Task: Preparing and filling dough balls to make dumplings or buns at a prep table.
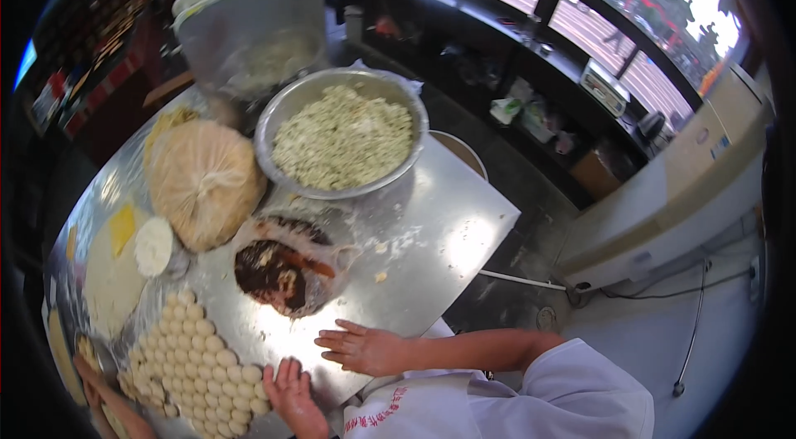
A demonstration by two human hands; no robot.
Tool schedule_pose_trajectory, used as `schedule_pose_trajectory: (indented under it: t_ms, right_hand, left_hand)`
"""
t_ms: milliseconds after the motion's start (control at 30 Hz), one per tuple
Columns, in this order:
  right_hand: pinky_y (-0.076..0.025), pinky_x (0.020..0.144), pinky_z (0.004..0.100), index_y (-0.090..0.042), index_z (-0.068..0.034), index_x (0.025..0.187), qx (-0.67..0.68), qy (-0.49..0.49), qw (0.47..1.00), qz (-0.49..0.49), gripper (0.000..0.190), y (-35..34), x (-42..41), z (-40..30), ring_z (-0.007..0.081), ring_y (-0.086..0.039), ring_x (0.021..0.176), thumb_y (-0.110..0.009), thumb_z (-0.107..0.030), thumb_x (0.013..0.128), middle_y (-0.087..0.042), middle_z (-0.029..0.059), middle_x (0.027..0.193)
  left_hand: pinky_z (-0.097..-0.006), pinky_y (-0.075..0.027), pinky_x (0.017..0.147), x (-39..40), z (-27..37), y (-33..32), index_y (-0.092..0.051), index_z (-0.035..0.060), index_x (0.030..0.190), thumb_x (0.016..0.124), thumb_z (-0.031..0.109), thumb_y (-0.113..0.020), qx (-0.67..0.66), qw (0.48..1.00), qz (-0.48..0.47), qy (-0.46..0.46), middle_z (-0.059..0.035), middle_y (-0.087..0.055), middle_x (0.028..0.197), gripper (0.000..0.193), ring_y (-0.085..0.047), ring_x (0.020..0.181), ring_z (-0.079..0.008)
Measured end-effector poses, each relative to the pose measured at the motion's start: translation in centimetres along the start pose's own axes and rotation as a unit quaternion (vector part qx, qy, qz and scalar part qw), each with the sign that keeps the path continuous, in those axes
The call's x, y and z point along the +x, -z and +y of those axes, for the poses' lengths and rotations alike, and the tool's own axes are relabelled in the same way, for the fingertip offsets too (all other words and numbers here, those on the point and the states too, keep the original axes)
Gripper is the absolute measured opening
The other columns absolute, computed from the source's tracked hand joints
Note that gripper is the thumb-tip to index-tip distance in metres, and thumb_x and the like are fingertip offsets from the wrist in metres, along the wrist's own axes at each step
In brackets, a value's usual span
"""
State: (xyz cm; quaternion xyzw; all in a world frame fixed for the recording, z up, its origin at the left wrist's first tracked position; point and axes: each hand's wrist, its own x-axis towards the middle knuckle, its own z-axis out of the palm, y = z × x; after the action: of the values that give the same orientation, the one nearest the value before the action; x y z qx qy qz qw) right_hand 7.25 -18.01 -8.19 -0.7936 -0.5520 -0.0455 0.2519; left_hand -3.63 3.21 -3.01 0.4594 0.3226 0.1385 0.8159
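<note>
My right hand is over the front edge of a steel worktable, palm down, fingers apart, with nothing in it. To its left, my left hand is beside a patch of dough balls, also holding nothing, its fingers spread. The small pale balls lie packed together in rows. Ahead of my hands, an opened clear plastic bag holds dark brown paste. Farther back stands a wide metal bowl heaped with pale, green-flecked filling.
A co-worker's hands are at the table's left edge. Nearby lie a dough sheet, a yellow scraper and white powder. A bulging plastic bag sits behind them. A plastic bin stands at the back, a scale by the windows.
</note>
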Motion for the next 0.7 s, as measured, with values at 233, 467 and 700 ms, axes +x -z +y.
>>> schedule_pose_trajectory:
  t_ms: [233,467,700]
  right_hand:
    - [-0.024,0.128,0.0521,-0.059,0.000,0.143,0.030,-0.110,0.993,-0.014,0.060,-0.5,5.0,-0.3,0.0348,-0.030,0.158,-0.059,-0.043,0.101,-0.039,0.0243,0.164]
    - [-0.022,0.130,0.0512,-0.053,0.002,0.148,0.101,-0.101,0.988,-0.063,0.075,-0.6,4.5,-5.1,0.0338,-0.025,0.160,-0.068,-0.046,0.093,-0.041,0.0237,0.162]
    - [-0.039,0.115,0.0507,-0.075,-0.002,0.111,0.150,-0.194,0.963,0.114,0.034,2.7,1.1,-1.7,0.0386,-0.054,0.132,-0.067,-0.028,0.091,-0.069,0.0197,0.129]
  left_hand:
    - [-0.0372,-0.058,0.099,-1.6,3.0,-5.3,-0.057,-0.0081,0.131,0.103,0.006,-0.062,0.216,0.960,-0.137,-0.117,-0.0233,-0.057,0.139,0.031,-0.064,0.123,-0.0298]
    - [-0.0370,-0.058,0.095,-1.6,1.6,-3.0,-0.062,-0.0063,0.126,0.103,0.012,-0.065,0.203,0.971,-0.092,-0.091,-0.0209,-0.067,0.124,0.029,-0.068,0.111,-0.0290]
    - [-0.0580,-0.034,0.115,0.9,-0.2,0.8,-0.063,0.0022,0.135,0.102,0.030,-0.063,0.630,0.663,-0.191,-0.356,-0.0264,-0.049,0.149,0.043,-0.046,0.137,-0.0466]
